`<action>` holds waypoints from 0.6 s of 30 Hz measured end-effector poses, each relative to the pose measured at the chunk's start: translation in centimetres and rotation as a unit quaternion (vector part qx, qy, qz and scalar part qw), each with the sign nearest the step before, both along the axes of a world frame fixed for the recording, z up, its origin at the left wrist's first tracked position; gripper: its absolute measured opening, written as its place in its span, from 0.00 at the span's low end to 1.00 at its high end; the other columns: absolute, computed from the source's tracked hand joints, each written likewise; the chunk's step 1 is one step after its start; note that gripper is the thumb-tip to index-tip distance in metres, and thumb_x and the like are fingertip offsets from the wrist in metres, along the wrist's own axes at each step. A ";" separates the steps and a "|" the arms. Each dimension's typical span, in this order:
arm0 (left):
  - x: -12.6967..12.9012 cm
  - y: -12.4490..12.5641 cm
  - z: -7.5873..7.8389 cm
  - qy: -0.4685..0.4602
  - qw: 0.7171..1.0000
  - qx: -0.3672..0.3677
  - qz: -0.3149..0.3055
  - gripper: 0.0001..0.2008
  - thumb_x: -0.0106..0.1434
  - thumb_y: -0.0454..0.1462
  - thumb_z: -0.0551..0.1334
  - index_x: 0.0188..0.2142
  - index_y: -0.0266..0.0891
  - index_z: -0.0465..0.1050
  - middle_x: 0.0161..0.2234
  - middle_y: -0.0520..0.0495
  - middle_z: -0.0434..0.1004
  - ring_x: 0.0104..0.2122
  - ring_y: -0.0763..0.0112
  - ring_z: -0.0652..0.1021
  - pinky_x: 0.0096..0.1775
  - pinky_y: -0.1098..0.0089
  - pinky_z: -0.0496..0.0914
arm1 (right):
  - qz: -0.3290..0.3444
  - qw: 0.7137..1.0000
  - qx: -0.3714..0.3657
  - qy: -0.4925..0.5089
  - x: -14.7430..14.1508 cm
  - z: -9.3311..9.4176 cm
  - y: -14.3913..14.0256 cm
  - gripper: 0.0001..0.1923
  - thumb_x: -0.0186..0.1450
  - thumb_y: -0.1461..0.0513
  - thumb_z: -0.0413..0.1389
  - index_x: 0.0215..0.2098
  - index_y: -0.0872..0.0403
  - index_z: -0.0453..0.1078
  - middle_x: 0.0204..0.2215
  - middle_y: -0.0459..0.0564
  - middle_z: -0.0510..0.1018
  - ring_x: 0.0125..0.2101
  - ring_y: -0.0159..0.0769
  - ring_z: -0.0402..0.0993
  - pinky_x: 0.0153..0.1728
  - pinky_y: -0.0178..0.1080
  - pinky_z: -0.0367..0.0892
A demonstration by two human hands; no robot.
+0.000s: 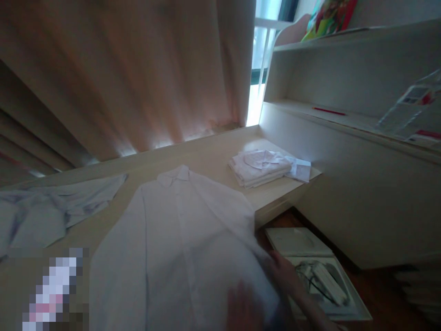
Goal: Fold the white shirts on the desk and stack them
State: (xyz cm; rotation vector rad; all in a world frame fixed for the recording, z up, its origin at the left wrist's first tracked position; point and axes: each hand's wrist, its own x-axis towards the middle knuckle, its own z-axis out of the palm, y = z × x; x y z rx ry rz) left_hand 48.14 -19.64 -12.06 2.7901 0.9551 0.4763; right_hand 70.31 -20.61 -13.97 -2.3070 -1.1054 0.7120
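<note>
A white long-sleeved button-up shirt (165,230) lies spread front side up on the pale surface, its collar pointing away from me. My left hand (241,303) rests flat on the lower right part of the shirt, fingers stretched out and slightly blurred. At the shirt's right edge my right hand (280,271) is closed on the sleeve fabric; its fingertips are partly hidden by the cloth.
Folded white shirts (260,168) are stacked at the back right. More white clothing (44,211) lies crumpled at left. An open white box (320,280) with cables stands on the floor below the edge. A shelf unit (344,156) bounds the right, a curtain (138,69) the back.
</note>
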 end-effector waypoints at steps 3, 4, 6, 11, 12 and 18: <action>2.4 -0.4 -1.1 -0.003 1.000 -0.005 -0.012 0.21 0.55 0.35 0.60 0.50 0.43 0.70 0.51 0.41 0.73 0.55 0.52 0.68 0.57 0.47 0.60 | -0.011 1.000 -0.016 -0.025 2.0 2.0 -0.9 0.17 0.62 0.56 0.44 0.43 0.51 0.68 0.37 0.51 0.78 0.38 0.41 0.74 0.39 0.39 0.64; 3.3 -0.5 -0.9 0.001 0.999 -0.017 -0.031 0.22 0.56 0.35 0.59 0.52 0.42 0.68 0.52 0.40 0.72 0.56 0.52 0.67 0.57 0.47 0.58 | -0.014 0.999 -0.017 -0.034 2.6 2.8 -1.1 0.17 0.62 0.56 0.43 0.42 0.51 0.68 0.35 0.51 0.78 0.37 0.41 0.74 0.37 0.39 0.64; 4.8 -0.5 -0.1 0.012 0.996 -0.048 -0.070 0.25 0.57 0.34 0.57 0.56 0.41 0.64 0.54 0.41 0.70 0.57 0.52 0.65 0.59 0.46 0.55 | -0.016 0.999 -0.008 -0.048 3.4 4.6 -1.3 0.17 0.62 0.54 0.43 0.41 0.52 0.68 0.33 0.50 0.78 0.35 0.41 0.74 0.36 0.39 0.63; 6.6 0.0 3.0 0.037 0.985 -0.145 -0.080 0.20 0.61 0.33 0.54 0.52 0.41 0.69 0.47 0.40 0.76 0.50 0.56 0.72 0.55 0.47 0.61 | 0.007 0.997 0.016 -0.078 3.8 8.8 -1.6 0.17 0.63 0.54 0.43 0.37 0.53 0.70 0.31 0.50 0.78 0.33 0.41 0.74 0.34 0.39 0.62; 6.6 0.1 3.6 0.042 0.982 -0.163 -0.084 0.18 0.62 0.33 0.53 0.51 0.41 0.70 0.45 0.40 0.77 0.48 0.57 0.74 0.53 0.49 0.64 | 0.013 0.996 0.017 -0.085 3.6 9.7 -1.6 0.17 0.63 0.54 0.44 0.37 0.53 0.70 0.31 0.50 0.78 0.33 0.40 0.74 0.34 0.38 0.62; 6.6 0.7 5.2 0.066 0.968 -0.210 -0.121 0.12 0.60 0.29 0.55 0.38 0.36 0.76 0.37 0.40 0.79 0.40 0.60 0.76 0.46 0.57 0.69 | 0.076 0.991 -0.011 -0.106 1.5 15.1 -1.6 0.16 0.65 0.54 0.43 0.37 0.50 0.70 0.27 0.47 0.78 0.29 0.38 0.75 0.28 0.36 0.61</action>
